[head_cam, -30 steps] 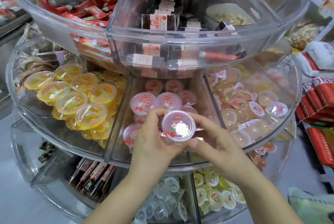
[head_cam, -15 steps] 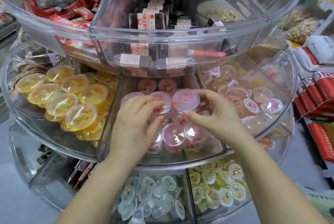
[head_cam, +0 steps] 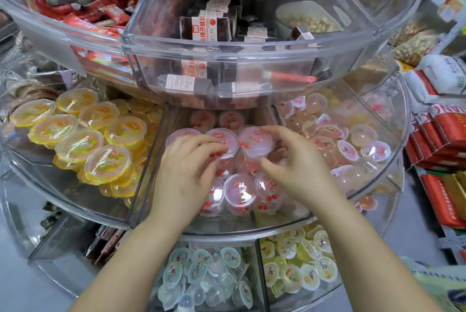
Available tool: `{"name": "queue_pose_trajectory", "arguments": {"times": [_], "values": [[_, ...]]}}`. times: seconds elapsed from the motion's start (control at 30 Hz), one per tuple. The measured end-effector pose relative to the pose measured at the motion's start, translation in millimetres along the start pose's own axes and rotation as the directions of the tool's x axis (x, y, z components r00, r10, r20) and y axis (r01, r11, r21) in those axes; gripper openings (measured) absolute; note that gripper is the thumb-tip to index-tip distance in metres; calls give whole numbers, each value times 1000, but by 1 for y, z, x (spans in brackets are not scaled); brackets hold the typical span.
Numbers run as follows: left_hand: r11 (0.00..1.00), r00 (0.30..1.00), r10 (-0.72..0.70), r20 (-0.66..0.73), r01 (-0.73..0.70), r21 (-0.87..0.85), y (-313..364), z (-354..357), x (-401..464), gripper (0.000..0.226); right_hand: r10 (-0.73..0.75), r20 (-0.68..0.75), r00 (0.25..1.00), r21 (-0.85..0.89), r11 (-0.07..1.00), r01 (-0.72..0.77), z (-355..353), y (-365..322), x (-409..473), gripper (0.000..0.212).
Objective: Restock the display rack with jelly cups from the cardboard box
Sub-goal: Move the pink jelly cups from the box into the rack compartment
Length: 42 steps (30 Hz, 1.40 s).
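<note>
The clear tiered display rack (head_cam: 227, 232) fills the view. Its middle compartment holds pink cherry jelly cups (head_cam: 239, 190) in rows. My right hand (head_cam: 297, 168) pinches one pink jelly cup (head_cam: 253, 145) between thumb and fingers, at the right end of the back row and slightly tilted. My left hand (head_cam: 186, 173) lies beside it, its fingers stretched over the neighbouring cups (head_cam: 224, 139) and touching their lids. The cardboard box is out of view.
Yellow jelly cups (head_cam: 83, 140) fill the compartment to the left, small pale jellies (head_cam: 353, 140) the one to the right. An upper tier (head_cam: 227, 52) with wrapped snacks overhangs the back. The lower tier (head_cam: 209, 274) holds small jellies. Red packages (head_cam: 443, 135) are stacked at the right.
Both hands moved from the compartment's front toward the back row. The cup they held together is now in my right hand alone, while my left hand rests on the neighbouring cups.
</note>
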<state>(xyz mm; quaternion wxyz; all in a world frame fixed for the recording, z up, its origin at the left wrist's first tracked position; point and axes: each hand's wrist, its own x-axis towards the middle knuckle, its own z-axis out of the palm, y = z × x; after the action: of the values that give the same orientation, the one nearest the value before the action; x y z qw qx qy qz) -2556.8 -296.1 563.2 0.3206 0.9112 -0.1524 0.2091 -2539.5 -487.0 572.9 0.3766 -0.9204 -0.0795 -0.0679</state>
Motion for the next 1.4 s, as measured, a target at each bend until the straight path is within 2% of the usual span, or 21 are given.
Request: {"name": "queue_pose_trajectory", "arguments": {"times": [0.17,0.43,0.53,0.67,0.77,0.83,0.9,0.93,1.03,1.13,1.2,1.27,1.33,1.4], "values": [[1000,1000,7,5,-7,3,0,0,0,25,-31,43,999,-69,997,34,4,4,-5,51],[1000,1000,-4,15,4,0,3,-2,0,23,-49,70,996,-24,998,51,10,2,-3,49],[1000,1000,19,11,-19,-16,1,-3,-1,23,-41,82,996,-12,999,42,7,0,-6,61],[996,997,66,-32,-68,-59,0,-10,-4,25,-43,-15,999,-9,999,43,-2,-9,-16,73],[993,991,72,-111,-81,-82,-2,-24,-13,20,-85,-84,993,17,996,87,-4,-24,-27,67],[990,984,7,-177,-32,-138,-2,-37,-27,16,-137,-128,982,67,987,146,-3,-37,-38,57],[982,966,-97,-241,54,-178,-1,-51,-52,14,-180,-95,979,179,964,195,2,-50,-52,45],[975,947,-165,-275,114,-192,0,-57,-68,13,-188,-30,982,260,947,189,6,-57,-61,38],[915,841,-398,-365,335,-225,2,-68,-128,21,-248,250,936,456,883,112,31,-74,-92,24],[797,688,-601,-407,559,-229,3,-66,-206,20,-337,481,809,514,856,51,74,-86,-124,18],[660,521,-738,-428,691,-296,-2,-56,-265,21,-371,610,700,521,853,-2,113,-88,-149,20],[501,319,-838,-442,770,-395,-10,-40,-327,32,-357,745,564,473,878,-69,158,-84,-179,25],[327,129,-905,-406,820,-470,-20,-19,-390,36,-297,868,398,363,926,-100,208,-70,-211,20],[144,-15,-949,-314,866,-478,-33,8,-452,30,-195,954,226,213,976,-54,262,-42,-243,12]]}}
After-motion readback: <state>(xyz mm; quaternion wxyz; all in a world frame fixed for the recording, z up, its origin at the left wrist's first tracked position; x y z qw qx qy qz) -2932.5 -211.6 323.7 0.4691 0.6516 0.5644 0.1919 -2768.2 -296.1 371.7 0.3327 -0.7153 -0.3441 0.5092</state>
